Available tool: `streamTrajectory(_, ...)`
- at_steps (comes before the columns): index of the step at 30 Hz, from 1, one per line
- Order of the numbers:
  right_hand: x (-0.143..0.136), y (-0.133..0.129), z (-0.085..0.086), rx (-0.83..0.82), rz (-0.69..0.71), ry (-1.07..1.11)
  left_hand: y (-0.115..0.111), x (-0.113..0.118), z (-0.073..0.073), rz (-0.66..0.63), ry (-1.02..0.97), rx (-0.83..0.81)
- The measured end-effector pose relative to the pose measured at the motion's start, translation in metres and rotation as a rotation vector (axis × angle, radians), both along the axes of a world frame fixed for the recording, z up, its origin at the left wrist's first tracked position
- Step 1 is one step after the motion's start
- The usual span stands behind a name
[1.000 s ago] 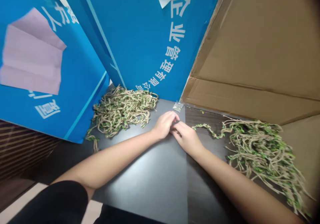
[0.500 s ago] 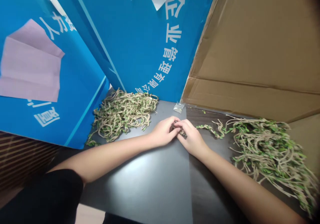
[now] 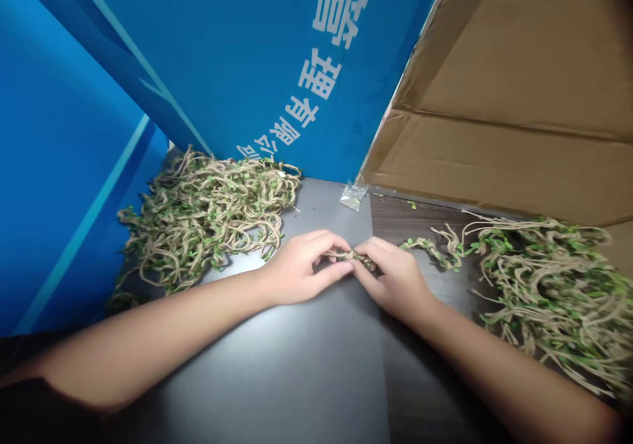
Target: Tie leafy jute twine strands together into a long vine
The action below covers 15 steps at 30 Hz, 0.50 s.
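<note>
Between my two hands is a braided twine cord (image 3: 364, 259) with bits of green leaf along it. My left hand (image 3: 301, 266) pinches the cord's thin end between thumb and fingers. Close beside it, my right hand (image 3: 395, 276) is closed on the thicker braided part, fingertips nearly touching the left ones. A leafy cord length (image 3: 429, 249) trails from behind my right hand toward the right pile of cords (image 3: 548, 285). Left of my hands lies another tangled pile of leafy cords (image 3: 212, 213).
A small clear plastic packet (image 3: 352, 196) lies at the back of the grey table mat (image 3: 297, 365). Blue printed panels (image 3: 237, 68) stand behind and at left. A brown cardboard panel (image 3: 509, 101) stands at back right, over dark wood tabletop (image 3: 420, 378).
My view has tilted down and come closer. My hands have drawn slightly apart, so the braided cord between the fingertips shows more clearly.
</note>
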State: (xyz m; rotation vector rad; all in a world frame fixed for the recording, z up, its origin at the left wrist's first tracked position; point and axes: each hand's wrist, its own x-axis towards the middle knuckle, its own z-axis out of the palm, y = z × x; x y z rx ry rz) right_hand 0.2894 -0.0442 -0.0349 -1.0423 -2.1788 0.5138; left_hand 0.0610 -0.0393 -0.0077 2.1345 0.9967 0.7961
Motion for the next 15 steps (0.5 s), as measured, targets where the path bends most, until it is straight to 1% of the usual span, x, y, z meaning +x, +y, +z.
streamTrajectory(3, 0.001, -0.001, 0.002, -0.004, 0.040, -0.022, -0.001, -0.001, -0.001, -0.036, 0.027, 0.089)
streamTrajectory(5, 0.002, -0.002, 0.005, -0.023, 0.079, -0.014, -0.001, -0.002, -0.002, -0.024, 0.023, 0.096)
streamTrajectory(9, 0.003, -0.003, 0.010, -0.081, 0.089, 0.063, 0.002, -0.003, -0.001, 0.019, 0.007, 0.034)
streamTrajectory(15, 0.003, -0.005, 0.015, -0.060, 0.078, 0.140, 0.004, -0.004, 0.002, 0.009, -0.046, -0.033)
